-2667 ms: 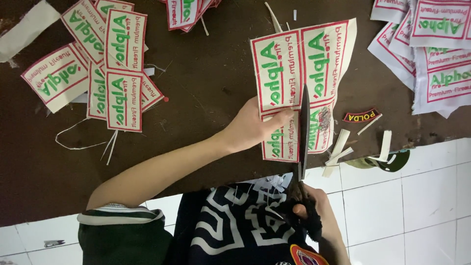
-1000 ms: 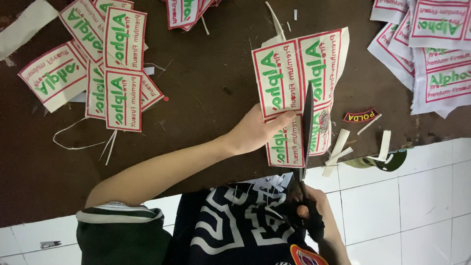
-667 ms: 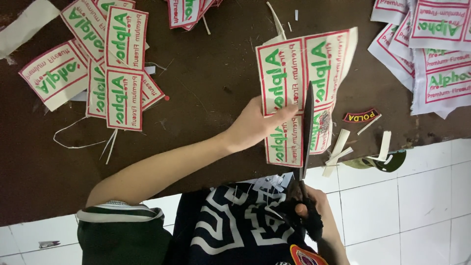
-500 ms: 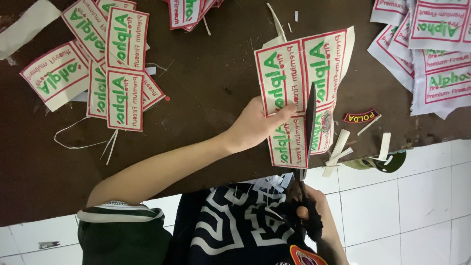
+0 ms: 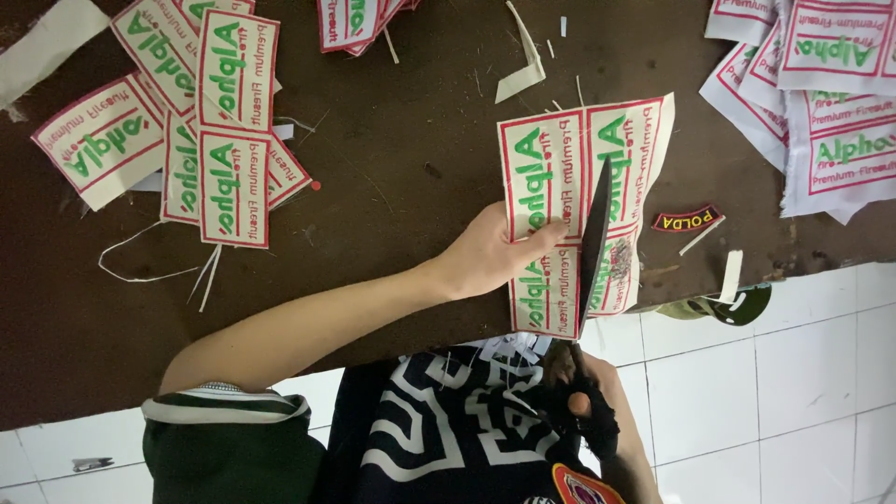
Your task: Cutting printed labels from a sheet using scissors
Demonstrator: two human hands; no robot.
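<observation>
Currently pinching label sheet point(image 5: 569, 168) with my left hand point(image 5: 485, 257); scissors point(image 5: 594, 238) in my right hand point(image 5: 583, 406), fingers clamped on handles, blades running along sheet's long axis, just right of left fingertips.

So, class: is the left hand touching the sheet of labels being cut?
Touching. The head view shows the left hand with its fingers lying on the sheet of labels.
</observation>
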